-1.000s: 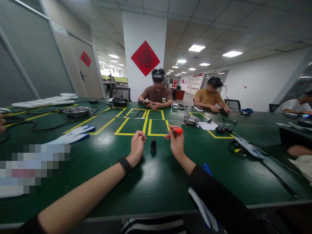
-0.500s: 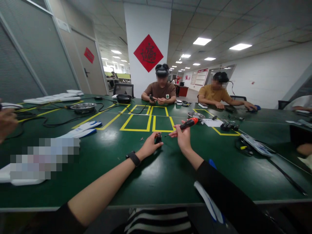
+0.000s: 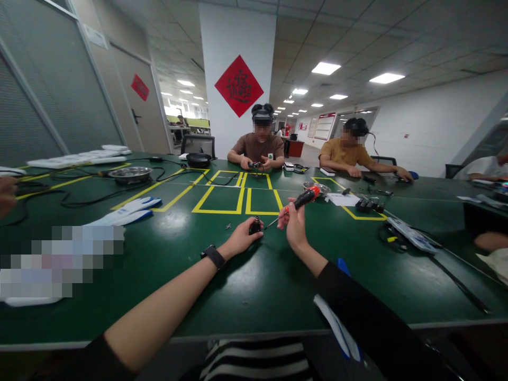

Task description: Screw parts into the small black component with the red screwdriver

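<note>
My left hand (image 3: 239,238) is closed around a small black part (image 3: 255,226) with a metal top, held just above the green table (image 3: 222,296). To its right, my right hand (image 3: 294,226) grips a red and black screwdriver (image 3: 306,197). The screwdriver's thin shaft slants down to the left, its tip close to the black part; whether they touch is too small to tell. Several tiny metal pieces (image 3: 228,226) lie left of my left hand.
White gloves (image 3: 130,209) lie at the left, and another glove (image 3: 337,325) is by my right forearm. Metal bowls (image 3: 130,173), cables, black parts (image 3: 370,205) and a paper (image 3: 343,199) are farther off. Two people sit across the table, with others partly visible at both sides.
The screwdriver now slants more steeply, and its tip is nearer the black part. The whole view has shifted slightly. The person opposite has moved their hands.
</note>
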{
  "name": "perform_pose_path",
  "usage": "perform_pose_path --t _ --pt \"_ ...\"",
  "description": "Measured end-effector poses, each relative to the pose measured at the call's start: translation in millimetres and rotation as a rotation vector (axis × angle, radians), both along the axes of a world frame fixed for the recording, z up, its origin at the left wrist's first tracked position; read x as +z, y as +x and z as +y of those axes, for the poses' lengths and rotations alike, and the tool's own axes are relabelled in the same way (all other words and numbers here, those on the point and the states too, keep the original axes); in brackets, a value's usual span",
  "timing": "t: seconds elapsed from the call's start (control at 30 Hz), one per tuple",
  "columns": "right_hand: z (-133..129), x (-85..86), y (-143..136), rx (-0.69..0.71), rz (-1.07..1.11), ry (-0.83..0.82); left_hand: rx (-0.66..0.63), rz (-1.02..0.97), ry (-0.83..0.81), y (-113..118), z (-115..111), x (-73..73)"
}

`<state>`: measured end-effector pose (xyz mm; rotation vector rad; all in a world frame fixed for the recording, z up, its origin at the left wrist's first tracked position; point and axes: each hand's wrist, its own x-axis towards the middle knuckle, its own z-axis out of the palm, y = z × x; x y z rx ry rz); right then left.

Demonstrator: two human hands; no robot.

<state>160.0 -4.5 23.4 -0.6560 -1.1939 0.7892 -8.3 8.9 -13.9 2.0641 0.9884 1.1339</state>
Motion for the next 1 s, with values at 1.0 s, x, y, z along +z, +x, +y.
perform_pose_path --t 1.0 --pt "-16.4 -0.9 -10.6 0.140 -0.202 0.138 0.014 0.005 -0.006 0.4 2.1 -4.3"
